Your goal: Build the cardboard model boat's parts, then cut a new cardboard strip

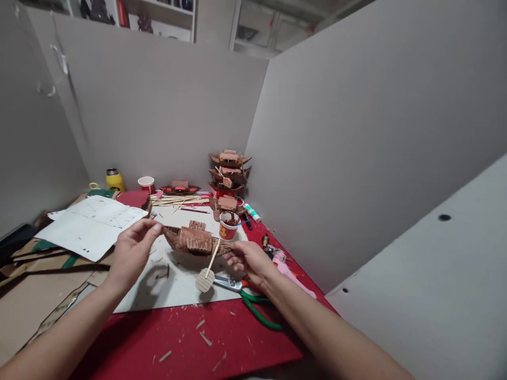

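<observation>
Between my two hands a brown model boat (196, 240) with a roofed cabin is held up above a white board (138, 301). My left hand (137, 245) pinches the boat's left tip. At the other tip, the fingers of my right hand (251, 261) close round the hull. A pale stick ending in a round corrugated cardboard disc (205, 281) slants down from the boat's right part, like an oar; how it is attached is unclear. Behind the boat stands a paper cup (228, 232) with brown paint inside. Scissors (253, 298) with green and orange handles lie under my right hand.
Several similar boats (229, 171) are stacked at the back. Thin wooden sticks (180, 200), a yellow bottle (114, 180) and another cup (146, 183) stand or lie left of them. Papers (95, 224) cover cardboard at left. A pink glue gun (291, 272) lies right, beside grey partitions.
</observation>
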A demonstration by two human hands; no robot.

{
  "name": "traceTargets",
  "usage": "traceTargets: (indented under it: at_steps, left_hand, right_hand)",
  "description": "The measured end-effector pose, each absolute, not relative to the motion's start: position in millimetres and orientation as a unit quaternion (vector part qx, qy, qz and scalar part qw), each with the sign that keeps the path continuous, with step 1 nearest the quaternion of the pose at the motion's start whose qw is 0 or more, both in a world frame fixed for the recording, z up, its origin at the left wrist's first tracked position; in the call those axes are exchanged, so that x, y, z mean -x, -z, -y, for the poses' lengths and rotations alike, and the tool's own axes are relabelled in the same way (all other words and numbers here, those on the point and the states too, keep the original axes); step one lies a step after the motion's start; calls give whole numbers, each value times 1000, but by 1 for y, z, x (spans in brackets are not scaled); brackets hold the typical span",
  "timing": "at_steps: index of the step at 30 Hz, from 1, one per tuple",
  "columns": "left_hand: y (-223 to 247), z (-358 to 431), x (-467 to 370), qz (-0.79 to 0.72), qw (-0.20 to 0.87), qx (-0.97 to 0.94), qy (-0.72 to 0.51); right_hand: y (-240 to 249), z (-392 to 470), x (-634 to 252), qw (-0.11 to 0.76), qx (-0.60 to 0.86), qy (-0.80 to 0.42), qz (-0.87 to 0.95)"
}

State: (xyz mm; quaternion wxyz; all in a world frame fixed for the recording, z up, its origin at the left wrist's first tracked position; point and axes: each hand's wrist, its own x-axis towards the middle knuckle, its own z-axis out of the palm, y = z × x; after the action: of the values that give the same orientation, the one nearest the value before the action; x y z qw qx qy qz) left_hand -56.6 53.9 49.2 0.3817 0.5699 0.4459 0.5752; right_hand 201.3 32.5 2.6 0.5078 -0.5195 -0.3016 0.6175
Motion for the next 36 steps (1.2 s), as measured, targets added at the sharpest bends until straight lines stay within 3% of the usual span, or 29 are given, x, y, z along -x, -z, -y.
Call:
traceTargets:
  at_steps: [5,14,25,30,33,36]
  left_hand:
    - [-39,-45,63,-429,427,-446,-659]
    - [-25,-19,35,-292,654,-390,-578]
    - [-45,-7,15,-206,708,-297,-607]
    - [-44,-11,15,-164,748,-250,-593]
    - [-41,-15,11,-173,754,-249,-583]
    - [-41,-17,4,-182,754,-249,-580]
  right_hand:
    - [-28,-20,-200,518,506,-640,258]
    - [-58,11,-183,496,451,-698,251]
    - [-72,41,-181,485,433,-673,352]
    - [-74,50,-197,575,453,-535,421]
    - [-83,58,-203,644,441,-330,532]
    - [-96,64,-201,583,371,-75,719]
